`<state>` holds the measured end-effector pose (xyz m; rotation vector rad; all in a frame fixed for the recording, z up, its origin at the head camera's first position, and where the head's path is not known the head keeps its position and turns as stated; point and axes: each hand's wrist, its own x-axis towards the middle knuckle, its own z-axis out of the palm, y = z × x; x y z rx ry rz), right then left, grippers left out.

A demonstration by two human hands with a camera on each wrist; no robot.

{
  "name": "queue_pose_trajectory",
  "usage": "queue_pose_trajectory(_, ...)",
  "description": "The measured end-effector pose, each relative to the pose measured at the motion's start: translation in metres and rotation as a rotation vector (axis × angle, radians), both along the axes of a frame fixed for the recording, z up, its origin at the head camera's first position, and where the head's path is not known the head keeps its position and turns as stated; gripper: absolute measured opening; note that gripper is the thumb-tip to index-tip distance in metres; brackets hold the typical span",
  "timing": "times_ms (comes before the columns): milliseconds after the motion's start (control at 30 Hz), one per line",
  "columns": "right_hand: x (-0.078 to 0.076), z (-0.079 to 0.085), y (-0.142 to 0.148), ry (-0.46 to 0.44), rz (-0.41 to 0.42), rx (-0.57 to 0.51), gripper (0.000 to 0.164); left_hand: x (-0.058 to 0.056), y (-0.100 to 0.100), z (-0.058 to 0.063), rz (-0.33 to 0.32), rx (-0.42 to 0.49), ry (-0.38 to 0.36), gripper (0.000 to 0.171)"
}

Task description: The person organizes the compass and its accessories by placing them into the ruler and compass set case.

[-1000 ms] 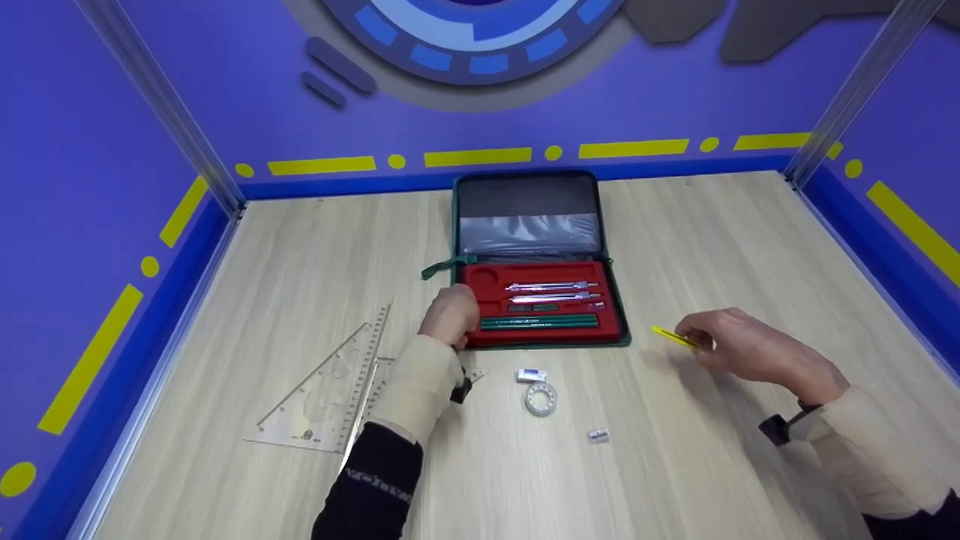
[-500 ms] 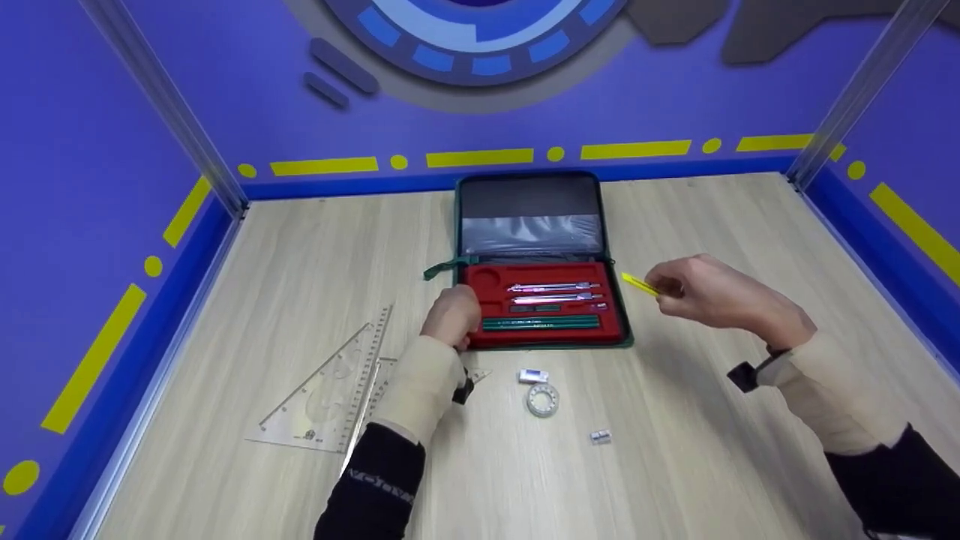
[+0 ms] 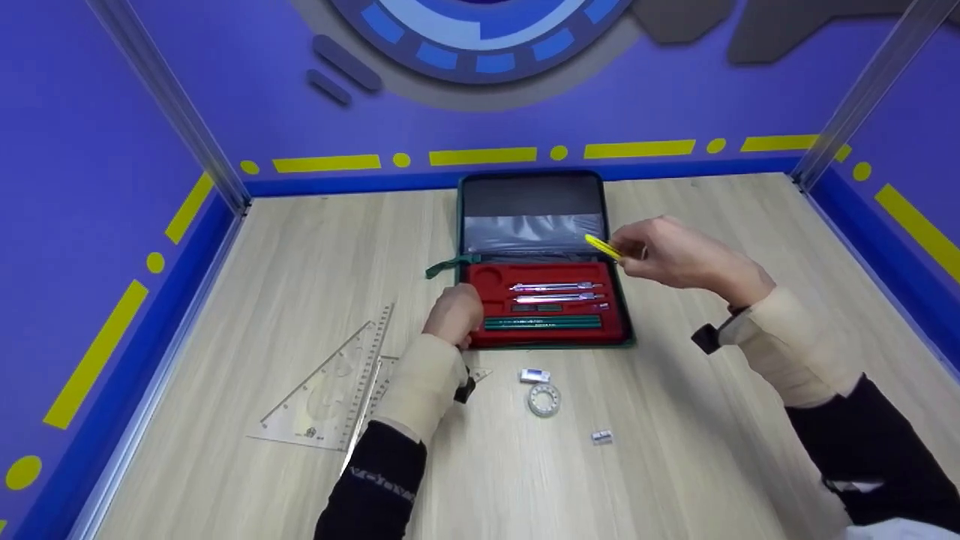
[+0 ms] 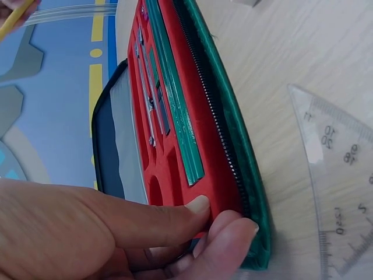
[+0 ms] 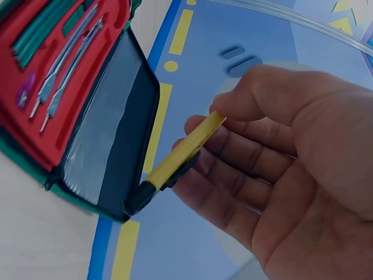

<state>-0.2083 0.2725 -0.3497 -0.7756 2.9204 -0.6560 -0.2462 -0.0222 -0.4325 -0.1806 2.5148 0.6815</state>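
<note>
A green zip case (image 3: pixel 531 196) lies open on the table, its lid leaning back. Its red tray (image 3: pixel 495 306) bears two silver compasses (image 3: pixel 556 287), green pencils (image 3: pixel 541 322) and small green pieces. My left hand (image 3: pixel 454 311) pinches the tray's front left corner; in the left wrist view the thumb presses on the red surface, with a fingertip at the side. Above the case's right side, my right hand (image 3: pixel 679 253) holds a small yellow utility knife (image 5: pixel 185 153) between thumb and fingers. Black parts show along the knife's side and end in the right wrist view.
Clear set squares (image 3: pixel 315 397) and a ruler lie left of and under my left forearm. In front of the case are an eraser (image 3: pixel 535 376), a white tape roll (image 3: pixel 544 400) and a small metal sharpener (image 3: pixel 602 437). A blue wall (image 3: pixel 510 120) stands behind.
My right hand has carried the yellow knife up and to the left, from right of the case to over its right side. The left hand stays at the tray's corner.
</note>
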Motion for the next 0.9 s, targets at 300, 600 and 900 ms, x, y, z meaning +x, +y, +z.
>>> queue_pose_trajectory(300,-0.025,-0.001,-0.029,-0.015,0.027,0.001,0.015,0.001,-0.001,-0.001,-0.001,0.013,0.014,0.009)
queue_pose_trajectory(600,-0.052,-0.019,-0.046,0.058,0.123,-0.048,0.013,0.003,-0.001,0.0,0.047,0.054,-0.02,0.011)
queue_pose_trajectory(900,-0.069,-0.048,-0.054,0.064,0.086,-0.062,0.018,0.003,0.001,0.002,0.04,0.031,-0.005,0.012)
